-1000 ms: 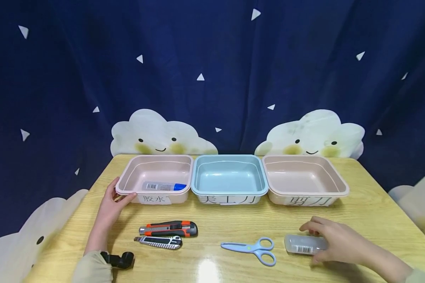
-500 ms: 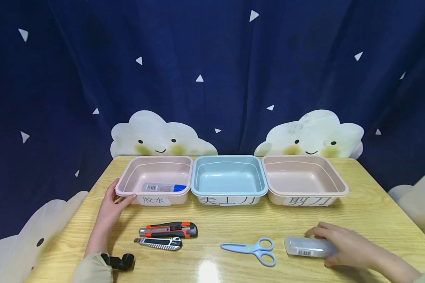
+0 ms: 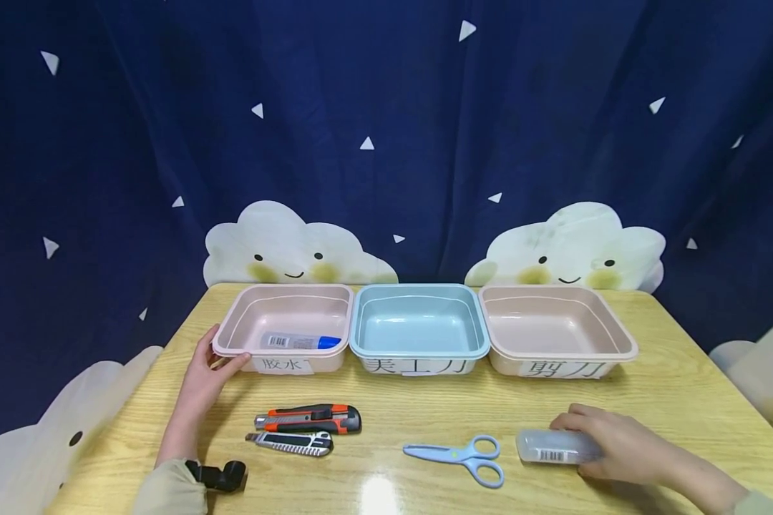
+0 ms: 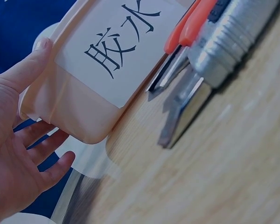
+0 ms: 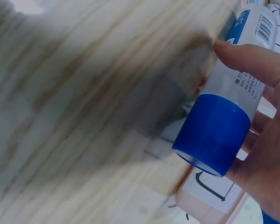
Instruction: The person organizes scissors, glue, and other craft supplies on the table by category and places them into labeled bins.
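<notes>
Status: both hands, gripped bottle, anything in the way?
Right hand grips glue bottle; lifted or resting, unclear. Left hand holds left pink bin at its corner. Possible snag: blue scissors, just beside the bottle.

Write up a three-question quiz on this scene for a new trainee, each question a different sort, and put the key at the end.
1. What does the right hand hold?
2. True or false: in the head view, the blue scissors lie between the orange-and-black knife and the right hand.
3. Which bin does the left hand touch? a) middle blue bin; b) left pink bin; c) right pink bin.

Key: 1. A clear bottle with a blue cap. 2. True. 3. b.
</notes>
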`<state>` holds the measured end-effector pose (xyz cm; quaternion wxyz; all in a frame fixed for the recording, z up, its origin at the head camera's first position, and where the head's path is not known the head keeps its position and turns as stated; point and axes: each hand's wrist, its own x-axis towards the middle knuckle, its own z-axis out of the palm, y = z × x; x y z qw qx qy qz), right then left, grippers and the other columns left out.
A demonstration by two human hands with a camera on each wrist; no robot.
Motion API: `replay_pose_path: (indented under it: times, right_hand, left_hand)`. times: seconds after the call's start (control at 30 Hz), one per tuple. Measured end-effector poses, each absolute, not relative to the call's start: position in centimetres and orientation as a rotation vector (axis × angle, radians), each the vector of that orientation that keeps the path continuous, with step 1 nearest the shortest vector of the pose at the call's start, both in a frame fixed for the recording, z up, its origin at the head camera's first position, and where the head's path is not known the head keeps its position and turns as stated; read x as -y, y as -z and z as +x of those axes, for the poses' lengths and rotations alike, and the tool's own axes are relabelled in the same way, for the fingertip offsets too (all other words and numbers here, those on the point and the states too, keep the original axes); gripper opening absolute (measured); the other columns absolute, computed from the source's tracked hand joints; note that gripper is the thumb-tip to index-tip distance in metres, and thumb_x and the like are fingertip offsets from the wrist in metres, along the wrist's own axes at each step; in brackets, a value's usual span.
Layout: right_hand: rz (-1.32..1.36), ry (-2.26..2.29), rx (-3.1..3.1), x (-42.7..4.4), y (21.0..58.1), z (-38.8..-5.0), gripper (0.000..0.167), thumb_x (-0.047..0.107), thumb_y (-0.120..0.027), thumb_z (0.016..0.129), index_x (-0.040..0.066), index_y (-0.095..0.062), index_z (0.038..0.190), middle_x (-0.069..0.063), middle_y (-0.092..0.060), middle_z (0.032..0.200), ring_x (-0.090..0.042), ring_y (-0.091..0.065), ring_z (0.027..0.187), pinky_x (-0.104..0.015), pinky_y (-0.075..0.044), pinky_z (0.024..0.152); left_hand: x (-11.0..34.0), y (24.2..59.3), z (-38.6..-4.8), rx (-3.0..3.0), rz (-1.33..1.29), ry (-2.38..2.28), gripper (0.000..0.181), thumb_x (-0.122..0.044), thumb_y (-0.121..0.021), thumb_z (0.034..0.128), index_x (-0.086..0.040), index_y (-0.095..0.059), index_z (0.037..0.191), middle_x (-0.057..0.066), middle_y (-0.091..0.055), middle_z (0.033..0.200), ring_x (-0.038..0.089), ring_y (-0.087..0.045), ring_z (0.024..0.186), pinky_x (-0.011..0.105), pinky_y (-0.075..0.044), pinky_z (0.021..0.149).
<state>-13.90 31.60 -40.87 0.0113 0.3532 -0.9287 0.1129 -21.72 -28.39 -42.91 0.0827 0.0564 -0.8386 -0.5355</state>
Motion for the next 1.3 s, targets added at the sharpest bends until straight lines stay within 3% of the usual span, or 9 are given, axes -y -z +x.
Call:
replay_pose_path:
  times: [0.3, 0.73, 0.97, 1.3]
  right_hand:
    - [1.011, -0.245, 2.708, -29.1, 39.6, -14.5, 0.054, 0.029, -0.082, 0.055, 0.032, -0.060, 0.104, 0.020, -0.052, 0.093, 0.003, -0.047, 0.075, -0.022, -0.040, 0.055]
    - [1.045, -0.296, 2.688, -24.3, 37.3, -16.5, 0.057, 0.039, -0.079, 0.063, 0.026, -0.060, 0.116, 0.009, -0.058, 0.105, -0.006, -0.055, 0.084, -0.027, -0.045, 0.063]
    - [1.127, -0.434, 2.691, -22.2, 36.4, -17.7, 0.049, 0.045, -0.073, 0.069, 0.028, -0.058, 0.113, 0.014, -0.059, 0.102, -0.002, -0.053, 0.084, -0.026, -0.046, 0.068]
    - [1.119, -0.544, 2.703, -18.9, 35.7, -19.4, 0.052, 0.048, -0.070, 0.072, 0.022, -0.057, 0.115, 0.007, -0.061, 0.106, -0.006, -0.056, 0.088, -0.030, -0.048, 0.073]
  left_hand:
    - [28.3, 42.7, -21.7, 2.507, 0.185, 1.601, 0.090, -0.033, -0.066, 0.0826, -0.015, -0.006, 0.147, 0.022, -0.025, 0.145, 0.037, -0.029, 0.127, 0.054, -0.030, 0.102]
    - [28.1, 42.7, -21.8, 2.497, 0.170, 1.606, 0.089, -0.032, -0.066, 0.0825, -0.013, -0.008, 0.147, 0.021, -0.026, 0.145, 0.036, -0.030, 0.126, 0.052, -0.029, 0.103]
    - [28.1, 42.8, -21.8, 2.490, 0.183, 1.608, 0.088, -0.031, -0.066, 0.0825, -0.014, -0.009, 0.147, 0.020, -0.026, 0.144, 0.035, -0.031, 0.126, 0.051, -0.030, 0.102]
    - [28.3, 42.9, -21.6, 2.494, 0.176, 1.604, 0.089, -0.032, -0.066, 0.0823, -0.016, -0.008, 0.147, 0.020, -0.025, 0.145, 0.037, -0.031, 0.126, 0.053, -0.032, 0.101]
